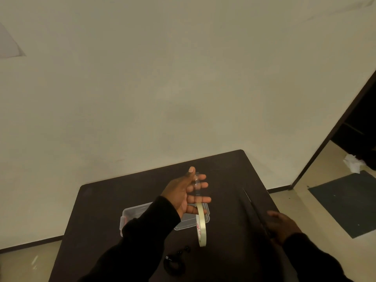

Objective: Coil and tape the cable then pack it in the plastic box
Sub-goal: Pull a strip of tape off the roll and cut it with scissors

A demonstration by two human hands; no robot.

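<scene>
Left hand [184, 195] raised above the table [234, 180], palm up and turned toward the right, fingers straight and spread. A strip of clear tape [196, 185] runs across the fingers from the thumb tip downward; the roll [201, 224] hangs on edge below the little finger, by that strip as far as can be seen. Whether thumb and forefinger pinch the strip end cannot be told; the fingers read as apart.

Right hand [281, 226] low, right of the roll, curled round the near end of dark scissors [254, 210], whose blades point away and to the left, toward the far table edge. Blades look closed, lying on or just over the table; contact not clear.

Clear plastic box [154, 218] sits on the table directly under and behind the left hand, partly hidden by the wrist and sleeve.

Black cable [176, 261] lies on the table below the roll, near the front edge, between the two forearms, touched by neither hand. Coil state hard to judge against the dark table.
</scene>
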